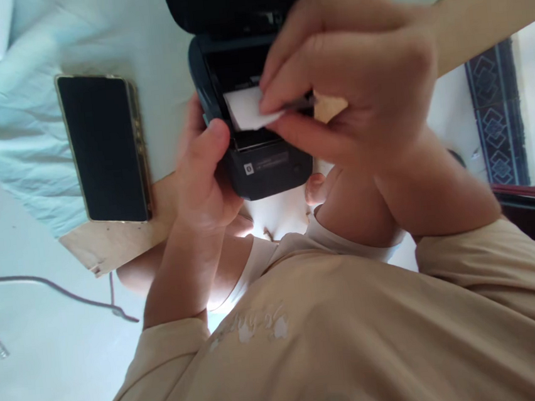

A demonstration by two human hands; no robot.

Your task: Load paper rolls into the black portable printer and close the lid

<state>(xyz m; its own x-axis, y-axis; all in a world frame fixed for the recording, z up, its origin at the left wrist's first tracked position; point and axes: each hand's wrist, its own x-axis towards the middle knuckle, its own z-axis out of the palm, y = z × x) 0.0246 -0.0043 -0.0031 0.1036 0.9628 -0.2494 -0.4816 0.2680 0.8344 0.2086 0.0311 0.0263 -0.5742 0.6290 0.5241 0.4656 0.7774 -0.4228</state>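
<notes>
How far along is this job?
Already done: the lid is open. In hand: the left hand holds the black device while the right hand pinches a white, paper-like piece at its compartment. Unfinished: the piece isn't released, nor the lid closed.

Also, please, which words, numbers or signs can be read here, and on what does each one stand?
Black device, white square: no word, apparently a Bluetooth sign.
Same device, lines beside the square: too small and blurred.
Shirt, white print: not readable.
Phone: no text on its dark screen.
</notes>
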